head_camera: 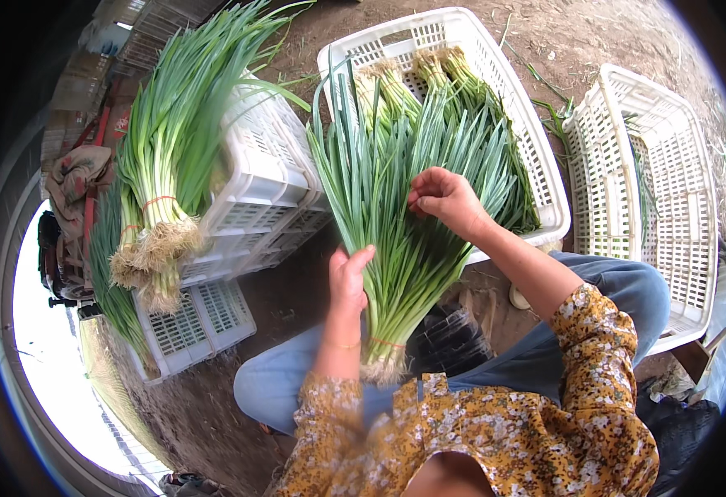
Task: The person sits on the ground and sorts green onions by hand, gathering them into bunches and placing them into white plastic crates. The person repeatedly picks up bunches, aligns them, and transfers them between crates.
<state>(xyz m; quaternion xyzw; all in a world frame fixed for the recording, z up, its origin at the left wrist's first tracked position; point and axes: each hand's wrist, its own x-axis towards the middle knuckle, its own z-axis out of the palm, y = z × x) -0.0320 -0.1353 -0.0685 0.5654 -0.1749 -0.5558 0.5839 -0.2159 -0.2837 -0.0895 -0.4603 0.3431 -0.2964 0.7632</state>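
Note:
A bunch of long-leaved allium greens [394,292] stands root-end down over my lap, bound low with a thin red band [387,343]. My left hand [348,276] is closed around its left side, thumb up along the stems. Over the leaves at upper right is my right hand [442,202], its fingers curled and thumb near the forefinger; whether a leaf is pinched between them is hidden. The leaf tops lie across a white plastic crate [490,59]. Inside that crate are several banded bunches [440,77], roots toward the far end.
At left, stacked white crates [263,205] carry banded bunches [164,149] with roots overhanging the near edge. Another white crate [679,205] stands at right with some leaves inside. Loose leaves [549,87] lie on the dirt ground. Black plastic [450,335] is between my legs.

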